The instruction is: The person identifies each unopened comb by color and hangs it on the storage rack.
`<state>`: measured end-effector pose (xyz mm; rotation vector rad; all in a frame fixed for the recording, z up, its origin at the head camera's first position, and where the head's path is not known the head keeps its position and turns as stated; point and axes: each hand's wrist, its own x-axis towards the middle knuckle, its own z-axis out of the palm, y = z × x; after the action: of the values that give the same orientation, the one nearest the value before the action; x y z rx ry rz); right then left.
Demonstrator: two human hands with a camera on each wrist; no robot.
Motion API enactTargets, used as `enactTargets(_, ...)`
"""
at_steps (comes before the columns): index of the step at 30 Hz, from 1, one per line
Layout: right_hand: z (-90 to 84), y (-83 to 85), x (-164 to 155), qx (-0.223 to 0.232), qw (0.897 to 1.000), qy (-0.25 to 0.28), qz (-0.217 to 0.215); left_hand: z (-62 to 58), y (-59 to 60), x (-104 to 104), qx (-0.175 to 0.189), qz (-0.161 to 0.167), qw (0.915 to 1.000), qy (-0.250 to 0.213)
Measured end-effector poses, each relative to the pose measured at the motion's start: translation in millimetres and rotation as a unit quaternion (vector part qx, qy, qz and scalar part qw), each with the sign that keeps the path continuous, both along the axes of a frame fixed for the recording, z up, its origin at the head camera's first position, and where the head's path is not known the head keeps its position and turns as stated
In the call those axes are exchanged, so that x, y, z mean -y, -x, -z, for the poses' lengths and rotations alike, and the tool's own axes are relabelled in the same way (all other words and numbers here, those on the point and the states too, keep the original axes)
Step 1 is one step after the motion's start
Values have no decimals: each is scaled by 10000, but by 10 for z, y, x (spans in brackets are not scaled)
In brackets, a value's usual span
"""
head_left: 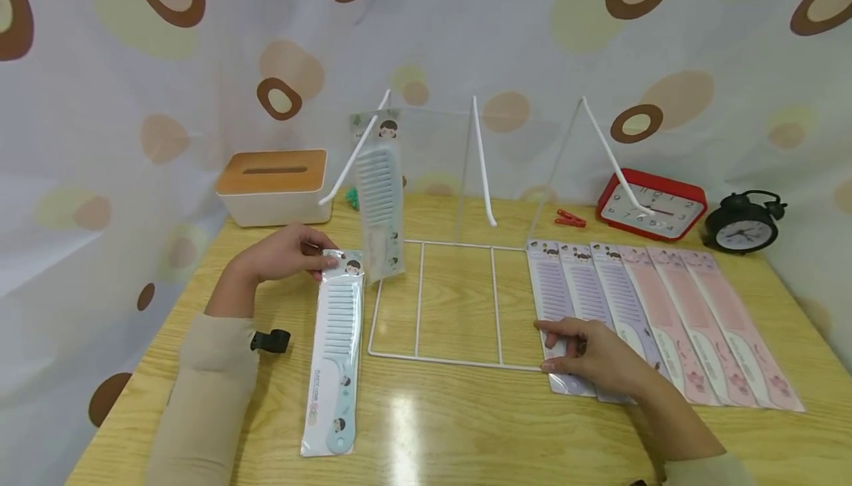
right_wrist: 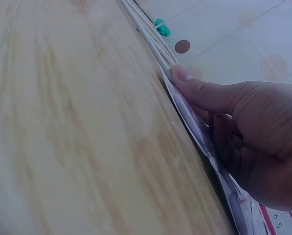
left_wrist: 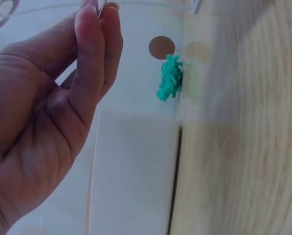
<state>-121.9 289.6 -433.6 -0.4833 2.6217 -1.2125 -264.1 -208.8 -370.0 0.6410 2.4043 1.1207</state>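
Note:
My left hand pinches the top card of a light-blue packaged comb that lies flat on the wooden table, left of a white wire rack. A second blue packaged comb hangs from the rack's left hook. On the right, my right hand grips the near end of the leftmost purple packaged comb in a row of several purple and pink ones. In the right wrist view the thumb lies along the package edge, fingers on its other side.
A tissue box with a wooden lid stands at the back left, a small green tuft beside it. A red clock, a black alarm clock and a red clothespin sit at the back right. A black clip lies by my left sleeve.

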Motion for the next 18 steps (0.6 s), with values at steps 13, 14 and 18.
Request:
enactTargets(13, -3, 15, -10, 127, 9999, 0, 10, -506, -368, -53, -1144, 1143, 9740, -1588)
enactTargets(14, -3, 16, -13, 136, 9999, -10, 26, -553, -408, -69, -1395, 1325, 9592, -2070)
enactTargets(18, -1, 19, -17, 160, 9998, -72, 70, -709, -536, -157, -2173, 2035, 8703, -3924)
